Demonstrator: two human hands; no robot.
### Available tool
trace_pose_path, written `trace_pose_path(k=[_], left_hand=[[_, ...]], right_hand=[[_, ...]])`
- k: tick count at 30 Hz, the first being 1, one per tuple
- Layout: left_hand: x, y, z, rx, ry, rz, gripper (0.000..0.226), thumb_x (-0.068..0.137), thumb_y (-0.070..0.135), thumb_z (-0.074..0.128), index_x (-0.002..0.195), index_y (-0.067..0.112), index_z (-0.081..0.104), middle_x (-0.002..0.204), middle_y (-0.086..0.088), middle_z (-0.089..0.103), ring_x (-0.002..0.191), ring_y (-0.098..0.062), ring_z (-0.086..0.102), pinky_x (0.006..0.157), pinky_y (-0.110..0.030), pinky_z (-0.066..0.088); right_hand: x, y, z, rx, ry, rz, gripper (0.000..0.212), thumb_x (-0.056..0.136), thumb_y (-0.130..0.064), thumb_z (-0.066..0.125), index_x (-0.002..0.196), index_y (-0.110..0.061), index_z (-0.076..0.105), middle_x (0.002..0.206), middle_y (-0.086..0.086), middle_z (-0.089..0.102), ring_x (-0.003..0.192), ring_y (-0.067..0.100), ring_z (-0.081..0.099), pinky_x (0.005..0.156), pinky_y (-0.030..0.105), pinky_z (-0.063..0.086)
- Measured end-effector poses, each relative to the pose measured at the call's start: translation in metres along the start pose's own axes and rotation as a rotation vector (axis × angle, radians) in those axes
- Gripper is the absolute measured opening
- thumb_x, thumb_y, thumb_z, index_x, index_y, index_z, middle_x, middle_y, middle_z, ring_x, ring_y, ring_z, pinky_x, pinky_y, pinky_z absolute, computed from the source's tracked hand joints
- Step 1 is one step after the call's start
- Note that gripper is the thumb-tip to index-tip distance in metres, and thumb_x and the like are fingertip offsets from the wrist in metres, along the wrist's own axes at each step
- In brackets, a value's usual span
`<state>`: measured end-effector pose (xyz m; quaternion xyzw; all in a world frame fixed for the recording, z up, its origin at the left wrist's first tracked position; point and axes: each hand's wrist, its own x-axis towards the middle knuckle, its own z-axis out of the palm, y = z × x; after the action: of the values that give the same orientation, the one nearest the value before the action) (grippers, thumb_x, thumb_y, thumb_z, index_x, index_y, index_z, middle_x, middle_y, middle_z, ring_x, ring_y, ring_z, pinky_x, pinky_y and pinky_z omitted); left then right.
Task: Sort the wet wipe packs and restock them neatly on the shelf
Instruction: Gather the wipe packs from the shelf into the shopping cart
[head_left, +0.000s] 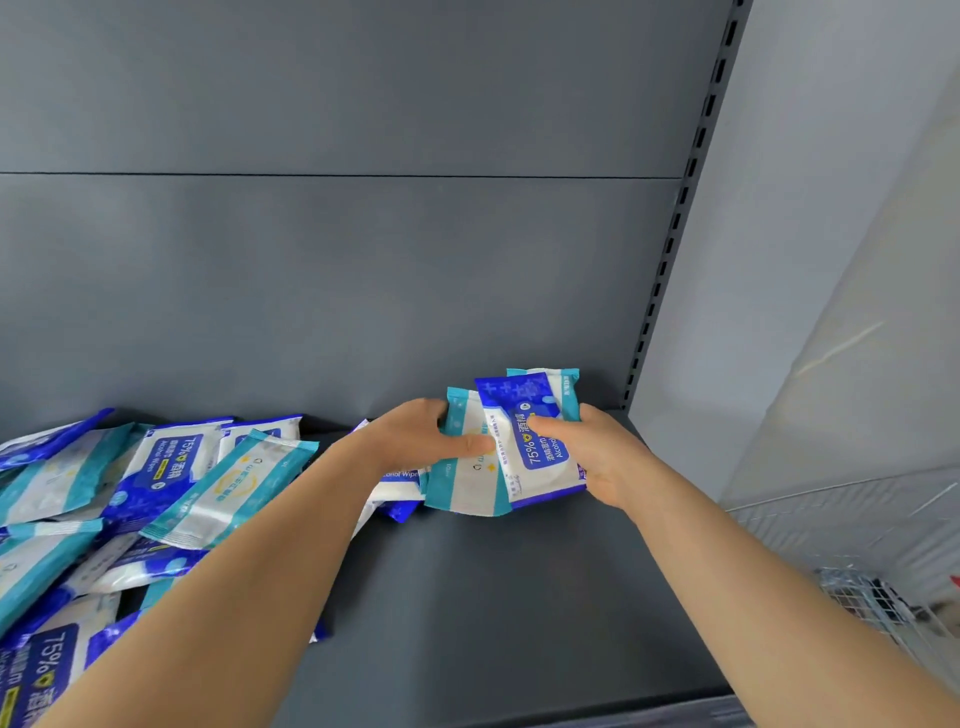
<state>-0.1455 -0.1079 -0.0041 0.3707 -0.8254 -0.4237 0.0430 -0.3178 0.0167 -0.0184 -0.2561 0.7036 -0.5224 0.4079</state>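
Observation:
Both hands meet over the dark grey shelf (493, 597) near its back right. My left hand (415, 436) grips a teal-and-white wipe pack (462, 483), thumb across its front. My right hand (602, 457) holds a blue-and-white 75% alcohol wipe pack (535, 457) that overlaps the teal one, thumb on its label. A further teal-edged pack (563, 384) shows behind the blue one. A loose pile of blue and teal packs (156, 483) covers the shelf's left side, partly hidden under my left forearm.
The shelf's grey back panel (337, 286) rises behind the packs. A slotted upright post (675, 218) marks the right end. Beyond it are a pale wall and a wire basket (872, 597) at lower right. Bare shelf surface lies between my forearms.

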Motion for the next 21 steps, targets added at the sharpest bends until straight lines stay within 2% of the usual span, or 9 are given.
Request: trace_pose_path(k=[3, 5, 7, 10, 13, 15, 17, 19, 21], left_hand=[[0.006, 0.005, 0.006, -0.159, 0.019, 0.021, 0.035, 0.076, 0.034, 0.079, 0.102, 0.025, 0.058, 0.108, 0.006, 0.07, 0.093, -0.011, 0.069, 0.087, -0.035, 0.056], [0.007, 0.005, 0.008, -0.203, 0.03, 0.039, 0.034, 0.076, 0.027, 0.08, 0.101, 0.023, 0.058, 0.107, 0.004, 0.07, 0.09, -0.011, 0.07, 0.083, -0.033, 0.057], [0.005, 0.008, 0.008, -0.227, 0.062, 0.061, 0.038, 0.075, 0.025, 0.081, 0.104, 0.02, 0.058, 0.105, 0.004, 0.071, 0.088, -0.011, 0.071, 0.079, -0.032, 0.058], [0.001, 0.011, 0.01, -0.263, 0.104, 0.046, 0.043, 0.075, 0.026, 0.081, 0.109, 0.017, 0.057, 0.107, 0.004, 0.071, 0.091, -0.014, 0.07, 0.082, -0.038, 0.058], [-0.006, 0.006, 0.01, -0.122, 0.165, 0.039, 0.049, 0.074, 0.045, 0.078, 0.111, 0.023, 0.053, 0.111, 0.007, 0.068, 0.095, -0.013, 0.068, 0.086, -0.042, 0.056], [-0.014, 0.001, 0.005, 0.181, 0.254, -0.053, 0.077, 0.06, 0.076, 0.066, 0.119, 0.03, 0.05, 0.12, 0.011, 0.062, 0.107, -0.015, 0.062, 0.093, -0.046, 0.05], [-0.023, -0.01, -0.002, 0.36, 0.303, -0.244, 0.103, 0.046, 0.093, 0.056, 0.127, 0.031, 0.046, 0.127, 0.005, 0.053, 0.118, -0.024, 0.052, 0.098, -0.048, 0.045], [-0.029, -0.022, -0.005, 0.257, 0.295, -0.333, 0.111, 0.032, 0.098, 0.056, 0.123, 0.033, 0.052, 0.123, 0.006, 0.057, 0.112, -0.022, 0.055, 0.095, -0.042, 0.048], [-0.035, -0.026, -0.004, 0.174, 0.3, -0.296, 0.096, 0.033, 0.095, 0.058, 0.111, 0.038, 0.059, 0.108, 0.011, 0.065, 0.098, -0.015, 0.062, 0.087, -0.036, 0.051]], right_hand=[[-0.002, 0.004, -0.003, 0.045, -0.017, -0.003, 0.048, 0.08, -0.036, 0.074, 0.117, -0.016, 0.053, 0.104, 0.004, 0.072, 0.09, 0.021, 0.071, 0.085, 0.041, 0.057], [-0.003, 0.007, -0.004, 0.088, -0.031, -0.014, 0.046, 0.081, -0.035, 0.074, 0.118, -0.017, 0.053, 0.104, 0.004, 0.072, 0.091, 0.021, 0.071, 0.085, 0.042, 0.057], [-0.007, 0.005, -0.005, 0.132, -0.042, -0.056, 0.041, 0.083, -0.03, 0.072, 0.117, -0.018, 0.054, 0.103, 0.003, 0.072, 0.09, 0.02, 0.071, 0.08, 0.038, 0.058], [-0.011, -0.001, -0.007, 0.113, -0.037, -0.137, 0.037, 0.084, -0.027, 0.072, 0.115, -0.018, 0.054, 0.102, 0.002, 0.072, 0.089, 0.018, 0.071, 0.075, 0.034, 0.058], [-0.009, -0.001, -0.006, 0.038, -0.016, -0.148, 0.043, 0.081, -0.029, 0.075, 0.116, -0.017, 0.053, 0.103, 0.003, 0.072, 0.089, 0.019, 0.071, 0.078, 0.036, 0.059], [-0.007, 0.002, -0.004, -0.001, -0.011, -0.131, 0.046, 0.08, -0.032, 0.076, 0.117, -0.016, 0.053, 0.103, 0.003, 0.072, 0.089, 0.019, 0.071, 0.08, 0.038, 0.058], [-0.006, 0.002, -0.003, -0.022, -0.011, -0.115, 0.048, 0.079, -0.034, 0.076, 0.117, -0.016, 0.054, 0.103, 0.003, 0.072, 0.088, 0.019, 0.071, 0.081, 0.039, 0.058], [-0.007, 0.001, -0.002, -0.034, -0.013, -0.11, 0.048, 0.078, -0.035, 0.077, 0.116, -0.017, 0.054, 0.102, 0.002, 0.072, 0.086, 0.017, 0.071, 0.077, 0.036, 0.059], [-0.008, 0.0, 0.001, -0.039, -0.028, -0.106, 0.049, 0.076, -0.036, 0.078, 0.115, -0.018, 0.054, 0.101, 0.002, 0.072, 0.085, 0.017, 0.072, 0.077, 0.036, 0.059]])
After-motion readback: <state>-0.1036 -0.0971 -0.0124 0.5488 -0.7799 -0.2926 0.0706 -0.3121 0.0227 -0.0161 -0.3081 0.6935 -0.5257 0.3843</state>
